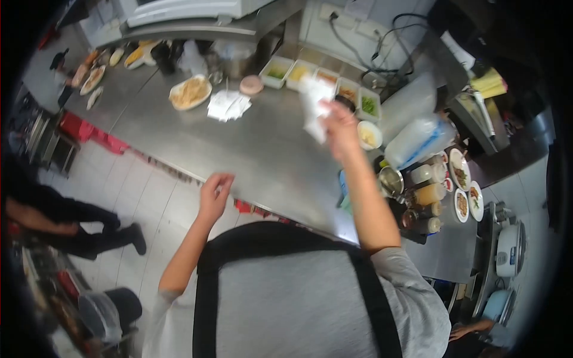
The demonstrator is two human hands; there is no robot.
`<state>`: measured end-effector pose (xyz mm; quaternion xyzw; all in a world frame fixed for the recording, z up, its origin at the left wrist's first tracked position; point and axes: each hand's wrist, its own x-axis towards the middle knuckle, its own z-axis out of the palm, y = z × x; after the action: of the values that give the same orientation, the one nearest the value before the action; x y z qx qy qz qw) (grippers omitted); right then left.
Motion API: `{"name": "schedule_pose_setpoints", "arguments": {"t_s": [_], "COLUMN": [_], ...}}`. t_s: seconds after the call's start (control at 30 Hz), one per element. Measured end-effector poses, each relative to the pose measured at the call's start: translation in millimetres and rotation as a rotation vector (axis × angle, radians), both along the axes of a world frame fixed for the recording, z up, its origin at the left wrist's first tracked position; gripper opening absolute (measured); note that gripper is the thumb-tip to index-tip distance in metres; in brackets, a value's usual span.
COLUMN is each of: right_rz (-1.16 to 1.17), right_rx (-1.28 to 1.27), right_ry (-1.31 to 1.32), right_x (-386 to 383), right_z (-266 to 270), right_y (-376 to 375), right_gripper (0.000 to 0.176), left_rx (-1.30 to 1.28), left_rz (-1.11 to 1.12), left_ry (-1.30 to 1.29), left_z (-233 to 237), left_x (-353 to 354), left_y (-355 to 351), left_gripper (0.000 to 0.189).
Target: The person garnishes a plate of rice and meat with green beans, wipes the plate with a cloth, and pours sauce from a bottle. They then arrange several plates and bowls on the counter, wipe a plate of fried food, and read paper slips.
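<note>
My right hand (341, 129) is closed on white paper (315, 102), blurred by motion, held above the steel counter in front of the ingredient tubs. My left hand (216, 194) hangs by the counter's front edge, fingers loosely bent and nothing seen in them. A stack of white paper slips (229, 106) lies on the counter (239, 149), beside a white dish of pale, chip-like food (190, 93). A round pink item (251, 85) sits just right of the slips. Near my right wrist stands a small white bowl (369, 135) with pale yellow contents.
Tubs of chopped ingredients (276, 72) line the back. At right are plastic bags (419, 141), sauce bottles (430, 194), a metal pot (391, 181) and plated food (459, 169). A person in dark trousers (89, 224) stands at left, another person (62, 77) farther back; a third person's arm (471, 328) shows lower right.
</note>
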<state>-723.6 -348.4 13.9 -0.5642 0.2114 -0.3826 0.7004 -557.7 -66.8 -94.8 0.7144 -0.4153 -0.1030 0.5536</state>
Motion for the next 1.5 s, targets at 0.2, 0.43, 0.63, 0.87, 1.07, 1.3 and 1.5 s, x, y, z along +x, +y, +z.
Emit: {"name": "schedule_pose_setpoints", "arguments": {"t_s": [0.2,0.43,0.63,0.87,1.07,1.3,1.5], "right_rz": [-0.249,-0.207,-0.193,-0.177,-0.189,-0.146,-0.318], "right_rx": [-0.568,-0.533,-0.549,-0.521,-0.52,-0.355,-0.599], "right_ry": [0.497,0.513,0.542,0.536,0.563,0.445,-0.022], "right_x": [13,12,11,12,12,10,-22], "right_z": [-169,-163,-159,-163,-160,-151,40], "right_y": [34,38,38,36,37,31,-4], "right_gripper": [0.026,0.023,0.024,0.024,0.025,0.026,0.026], "left_rx": [0.198,0.448,0.574,0.633,0.937,0.448,0.474], "left_rz": [-0.13,-0.003,-0.04,-0.059,0.04,0.217,0.181], "left_ry": [-0.36,-0.431,-0.418,-0.447,-0.7,-0.703,-0.626], "left_z": [-14,-28,-22,-20,16,-44,-33], "left_x": [-15,-30,-31,-29,-13,11,10], "left_y": [-91,-120,-125,-127,-127,-90,-88], "left_gripper": [0.033,0.036,0.037,0.036,0.042,0.051,0.05]}}
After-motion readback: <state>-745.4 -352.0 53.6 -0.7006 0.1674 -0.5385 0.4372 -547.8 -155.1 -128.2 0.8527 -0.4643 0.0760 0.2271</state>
